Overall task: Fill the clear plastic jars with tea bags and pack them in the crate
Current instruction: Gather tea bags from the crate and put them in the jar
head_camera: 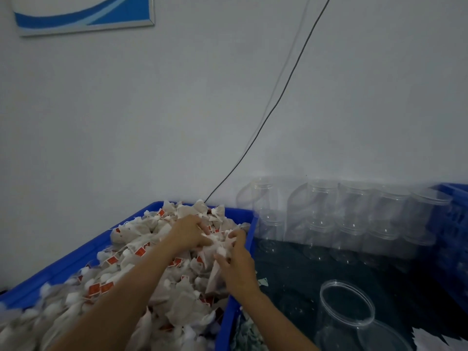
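Note:
A big heap of white tea bags (141,287) with red tags fills a blue bin (63,267) on the left. Both hands are in the heap near its far right corner. My left hand (188,233) curls its fingers into the bags and gathers a bunch. My right hand (236,264) grips several tea bags close to the bin's right rim. An empty clear plastic jar (347,310) stands open-mouthed on the dark table at the lower right. Several more empty clear jars (354,219) are stacked against the wall.
A blue crate (453,224) stands at the far right edge. A dark cable (278,102) hangs down the white wall to the bin's back. A blue-and-white framed picture (83,13) hangs top left. White paper scraps (440,343) lie at the bottom right.

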Motion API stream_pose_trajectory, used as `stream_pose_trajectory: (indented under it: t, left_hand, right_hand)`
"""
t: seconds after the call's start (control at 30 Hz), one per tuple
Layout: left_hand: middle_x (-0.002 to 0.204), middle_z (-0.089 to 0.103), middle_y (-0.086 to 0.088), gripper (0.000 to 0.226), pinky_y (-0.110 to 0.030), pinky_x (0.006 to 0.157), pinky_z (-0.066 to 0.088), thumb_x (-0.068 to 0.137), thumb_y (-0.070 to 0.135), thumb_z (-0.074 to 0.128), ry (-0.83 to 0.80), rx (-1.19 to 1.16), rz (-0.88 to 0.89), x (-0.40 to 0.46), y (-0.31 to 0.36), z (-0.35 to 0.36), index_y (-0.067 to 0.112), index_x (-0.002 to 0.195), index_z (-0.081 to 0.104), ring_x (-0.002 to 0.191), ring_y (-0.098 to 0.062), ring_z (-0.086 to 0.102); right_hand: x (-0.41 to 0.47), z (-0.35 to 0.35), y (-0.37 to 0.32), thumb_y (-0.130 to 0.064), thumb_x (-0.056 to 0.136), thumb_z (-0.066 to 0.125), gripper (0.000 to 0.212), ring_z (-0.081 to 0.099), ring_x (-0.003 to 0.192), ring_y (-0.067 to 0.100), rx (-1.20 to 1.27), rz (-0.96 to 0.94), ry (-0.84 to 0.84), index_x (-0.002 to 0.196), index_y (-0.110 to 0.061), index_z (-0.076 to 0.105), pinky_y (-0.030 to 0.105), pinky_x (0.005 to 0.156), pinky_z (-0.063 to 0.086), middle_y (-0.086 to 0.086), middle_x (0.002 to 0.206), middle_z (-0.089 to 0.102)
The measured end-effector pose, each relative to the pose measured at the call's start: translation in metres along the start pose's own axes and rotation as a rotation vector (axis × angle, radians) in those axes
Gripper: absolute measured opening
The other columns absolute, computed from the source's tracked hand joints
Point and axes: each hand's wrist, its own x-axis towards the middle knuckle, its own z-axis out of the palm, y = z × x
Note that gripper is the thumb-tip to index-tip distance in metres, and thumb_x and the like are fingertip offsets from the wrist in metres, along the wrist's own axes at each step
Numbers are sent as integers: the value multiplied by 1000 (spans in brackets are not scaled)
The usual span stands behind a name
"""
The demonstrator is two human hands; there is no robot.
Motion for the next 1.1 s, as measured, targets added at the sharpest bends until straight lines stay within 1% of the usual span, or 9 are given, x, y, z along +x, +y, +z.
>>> stream_pose_trajectory:
  t: [0.17,0.33,0.43,0.53,0.6,0.7,0.87,0.97,1.1]
  left_hand:
    - [88,69,-4,19,-18,65,55,79,3,72,-214,-256,13,-15,18,-4,12,95,66,69,-9,66]
    - [95,68,-12,19,-21,63,56,86,1,63,-300,-522,-86,-18,15,-4,5,105,61,76,-15,70]
    - [92,68,-16,9,-25,53,56,94,1,53,-122,-885,-195,-13,4,-1,1,95,61,68,-22,70]
    - [100,63,-16,17,-29,59,55,95,0,47,96,-472,-257,-5,-24,17,2,104,61,73,-21,62]
    - [111,63,-12,23,-31,79,53,94,4,51,7,-104,-191,-2,-47,35,8,115,60,87,-19,60]
    - [119,61,-5,32,-31,94,49,87,24,69,-142,137,-155,-4,-62,57,17,117,61,105,-18,58]
    - [110,64,-2,30,-31,93,50,85,34,70,-59,201,-116,-5,-58,67,17,109,63,102,-17,61]
    - [85,65,-3,13,-30,79,54,86,26,69,36,17,-101,-5,-54,61,16,83,61,80,-17,63]
    - [71,56,3,24,-19,60,40,79,21,75,160,-58,-41,-6,-45,41,22,71,52,66,-10,52]
  right_hand:
    - [5,-1,-1,-24,90,65,54,62,93,7,-26,62,-135,132,-32,34,16,75,50,-13,103,58]
    - [5,-2,0,-37,90,63,19,53,76,-5,-104,47,-96,107,-34,54,7,62,39,-20,83,55]
    - [4,3,2,-33,94,57,8,55,77,1,-141,1,5,98,-26,59,11,67,41,-13,86,60]
    - [2,6,2,-28,96,54,9,58,84,7,-121,-5,21,97,-22,60,19,74,47,-9,92,62]
    - [2,6,4,-29,96,52,10,57,87,5,-119,-9,17,99,-23,59,16,75,46,-9,96,61]
    - [3,6,8,-30,96,54,6,51,84,-3,-159,2,32,100,-26,57,5,69,37,-11,101,54]
    - [3,5,9,-26,90,62,8,50,79,-1,-120,7,76,87,-26,55,5,65,36,-9,96,53]
    - [2,4,9,-19,84,68,6,56,83,6,-4,31,100,86,-19,62,13,70,45,-5,92,62]
    - [3,1,9,-15,80,71,13,61,83,9,88,60,89,90,-15,63,23,75,52,-5,88,65]
